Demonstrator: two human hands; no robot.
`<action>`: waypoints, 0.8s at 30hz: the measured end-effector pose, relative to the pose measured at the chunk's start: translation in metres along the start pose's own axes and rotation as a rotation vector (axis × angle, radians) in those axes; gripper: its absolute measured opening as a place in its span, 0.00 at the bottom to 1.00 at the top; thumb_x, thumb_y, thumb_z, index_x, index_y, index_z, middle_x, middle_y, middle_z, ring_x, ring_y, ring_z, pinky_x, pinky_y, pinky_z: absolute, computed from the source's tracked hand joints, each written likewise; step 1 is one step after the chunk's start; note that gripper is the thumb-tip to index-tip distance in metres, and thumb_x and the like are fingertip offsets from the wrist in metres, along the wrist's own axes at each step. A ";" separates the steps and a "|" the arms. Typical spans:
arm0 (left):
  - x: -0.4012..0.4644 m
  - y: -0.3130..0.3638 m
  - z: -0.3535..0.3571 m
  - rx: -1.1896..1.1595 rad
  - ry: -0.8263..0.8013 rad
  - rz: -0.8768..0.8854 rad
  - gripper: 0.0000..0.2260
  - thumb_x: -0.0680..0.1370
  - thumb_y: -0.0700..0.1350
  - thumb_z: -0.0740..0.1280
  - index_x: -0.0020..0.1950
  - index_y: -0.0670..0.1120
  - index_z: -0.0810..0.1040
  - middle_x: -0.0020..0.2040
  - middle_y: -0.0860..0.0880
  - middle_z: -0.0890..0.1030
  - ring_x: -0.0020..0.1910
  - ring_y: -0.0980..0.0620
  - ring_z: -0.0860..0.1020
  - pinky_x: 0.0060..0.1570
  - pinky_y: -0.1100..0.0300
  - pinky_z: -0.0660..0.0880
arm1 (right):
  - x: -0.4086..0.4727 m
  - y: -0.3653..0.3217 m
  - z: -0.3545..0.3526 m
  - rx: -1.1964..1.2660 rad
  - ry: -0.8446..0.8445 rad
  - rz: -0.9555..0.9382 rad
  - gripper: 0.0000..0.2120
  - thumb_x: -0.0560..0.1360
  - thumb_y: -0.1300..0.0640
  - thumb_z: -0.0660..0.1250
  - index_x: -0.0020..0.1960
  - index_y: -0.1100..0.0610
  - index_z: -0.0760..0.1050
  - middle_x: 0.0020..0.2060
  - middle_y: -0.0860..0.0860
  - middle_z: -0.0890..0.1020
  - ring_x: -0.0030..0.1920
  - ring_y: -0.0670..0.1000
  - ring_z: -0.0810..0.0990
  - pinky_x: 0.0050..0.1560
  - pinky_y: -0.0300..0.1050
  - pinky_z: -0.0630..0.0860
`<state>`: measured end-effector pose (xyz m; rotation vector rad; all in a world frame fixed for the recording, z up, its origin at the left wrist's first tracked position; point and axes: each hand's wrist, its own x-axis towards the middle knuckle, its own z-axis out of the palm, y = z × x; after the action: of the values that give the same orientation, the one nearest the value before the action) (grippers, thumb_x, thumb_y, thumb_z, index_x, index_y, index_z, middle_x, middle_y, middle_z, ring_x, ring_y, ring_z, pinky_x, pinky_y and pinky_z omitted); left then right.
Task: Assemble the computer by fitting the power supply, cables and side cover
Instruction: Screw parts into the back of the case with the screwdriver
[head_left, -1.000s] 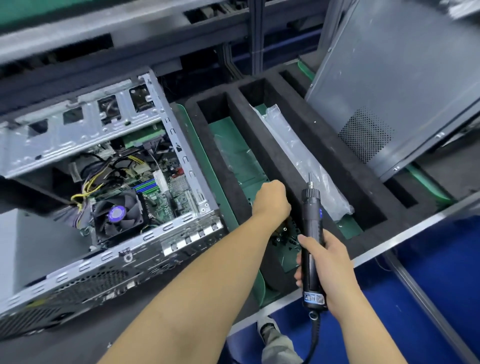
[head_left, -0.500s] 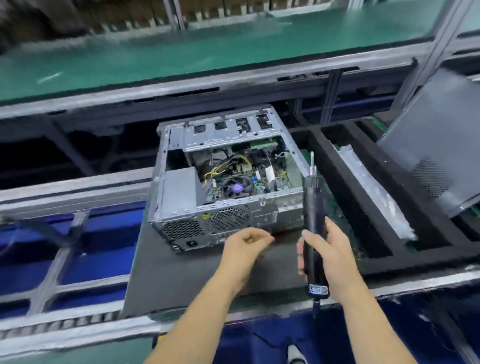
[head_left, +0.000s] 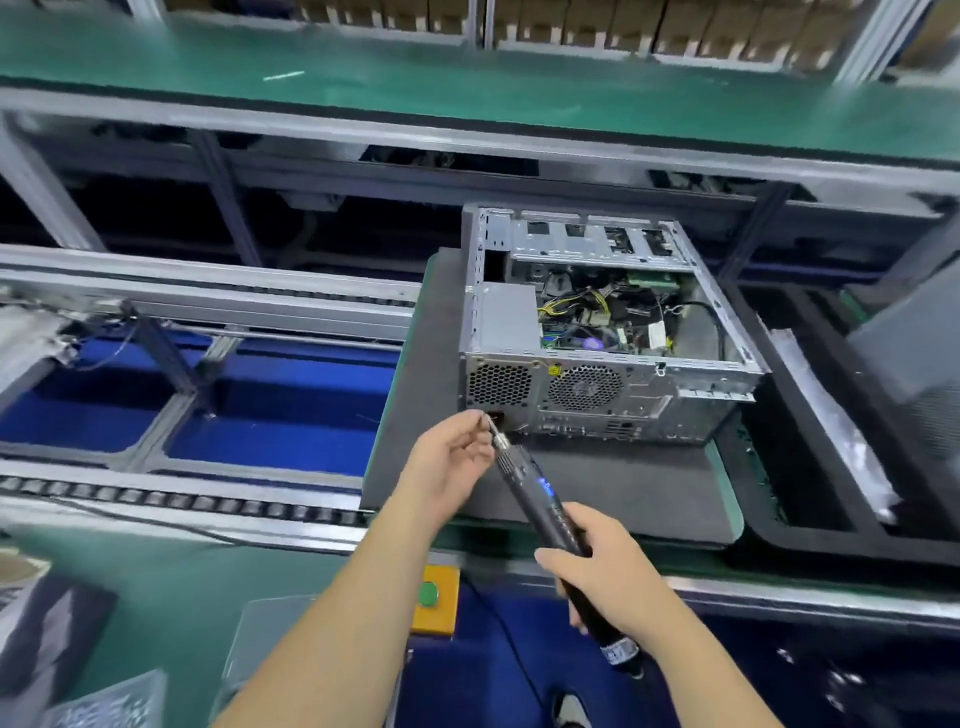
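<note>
The open computer case (head_left: 613, 332) lies on its side on a dark foam pad (head_left: 597, 483), rear panel facing me. The grey power supply (head_left: 506, 322) sits in its left rear corner, with cables and the motherboard visible to the right. My right hand (head_left: 602, 577) grips a black electric screwdriver (head_left: 540, 504), its bit slanting up-left toward the lower left of the rear panel. My left hand (head_left: 449, 457) pinches at the bit's tip; whether it holds a screw I cannot tell. The grey side cover (head_left: 909, 343) leans at the right edge.
A black foam tray (head_left: 810, 499) with a plastic bag (head_left: 826, 410) lies to the right of the case. A yellow box with a green button (head_left: 434, 597) sits on the near rail. Roller conveyor rails (head_left: 182, 499) run to the left, with blue floor below.
My view swung left and back from the foam tray. My left hand left the tray and came to the screwdriver's tip. The screwdriver tilted from upright to slanting toward the case's rear panel.
</note>
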<state>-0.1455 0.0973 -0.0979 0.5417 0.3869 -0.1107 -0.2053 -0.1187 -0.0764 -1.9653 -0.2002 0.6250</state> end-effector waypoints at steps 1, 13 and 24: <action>-0.001 0.001 -0.001 0.029 -0.010 0.021 0.04 0.78 0.36 0.65 0.46 0.36 0.78 0.38 0.45 0.79 0.33 0.54 0.74 0.32 0.65 0.73 | 0.000 -0.002 0.001 -0.001 0.005 0.003 0.08 0.70 0.47 0.69 0.48 0.41 0.75 0.28 0.51 0.79 0.24 0.56 0.78 0.26 0.46 0.76; -0.007 0.022 0.004 0.300 -0.103 0.089 0.04 0.81 0.34 0.63 0.51 0.35 0.77 0.38 0.45 0.78 0.35 0.54 0.75 0.35 0.64 0.75 | -0.002 -0.016 -0.005 -0.092 -0.030 0.011 0.09 0.73 0.50 0.67 0.50 0.37 0.74 0.28 0.51 0.78 0.25 0.56 0.79 0.27 0.47 0.78; 0.000 0.046 0.012 0.525 -0.196 0.067 0.07 0.80 0.32 0.63 0.46 0.38 0.80 0.39 0.44 0.81 0.35 0.54 0.78 0.36 0.64 0.77 | -0.002 -0.019 -0.009 0.071 -0.069 0.031 0.08 0.71 0.49 0.69 0.50 0.45 0.75 0.31 0.56 0.79 0.26 0.57 0.77 0.28 0.49 0.76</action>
<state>-0.1328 0.1302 -0.0668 1.0518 0.1437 -0.2015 -0.2000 -0.1182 -0.0554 -1.8835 -0.1877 0.7120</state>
